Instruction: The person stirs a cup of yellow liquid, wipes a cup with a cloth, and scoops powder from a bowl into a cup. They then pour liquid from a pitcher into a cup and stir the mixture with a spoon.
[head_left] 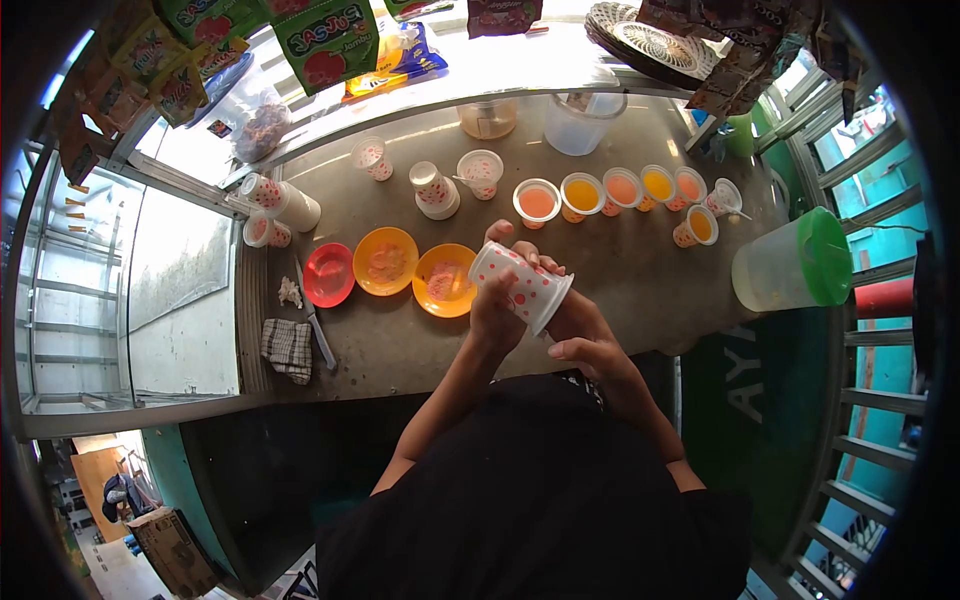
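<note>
A white plastic cup with red dots (pixel 510 283) is tilted between my hands, its wide rim facing down to the right; whether several are nested cannot be seen. My left hand (pixel 495 310) wraps round its body, thumb in front and fingertips showing over the far side. At the rim end is my right hand (pixel 590 340), closed about the edge, with its thumb below and its other fingers partly hidden. Just left of the cup lies an orange plate (pixel 428 301) with pink bits. Beyond stand filled cups, among them a pink drink (pixel 537 203) and an orange drink (pixel 581 194).
Another orange plate (pixel 370 248) and a red plate (pixel 328 276) lie leftward, near a knife (pixel 322 341) and checked cloth (pixel 287 350). Stacked cups (pixel 297 207) lie by the left wall. A green-lidded container (pixel 780 268) stands right. Sachets (pixel 325 45) hang overhead.
</note>
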